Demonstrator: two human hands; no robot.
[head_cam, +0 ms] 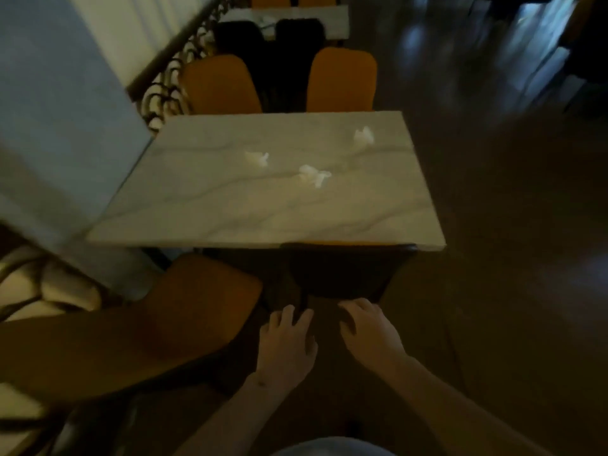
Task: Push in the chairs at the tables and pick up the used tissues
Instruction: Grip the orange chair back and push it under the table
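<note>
table (230, 205): three tissues (314, 175); left hand (288, 340), right hand (370, 330): seemingly relaxed, empty

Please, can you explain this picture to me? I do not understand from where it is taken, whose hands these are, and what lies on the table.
There is one picture, from a camera worn on a person's head, looking forward and down. No machine is here: the person works with bare hands. The left hand and the right hand reach toward the back of a dark chair, already pushed in at the marble table. The picture is blurred, so I cannot tell whether they touch it; neither has a grip on anything. Three crumpled tissues lie on the table: left, middle, far right. An orange chair on the near left stands out from the table.
</note>
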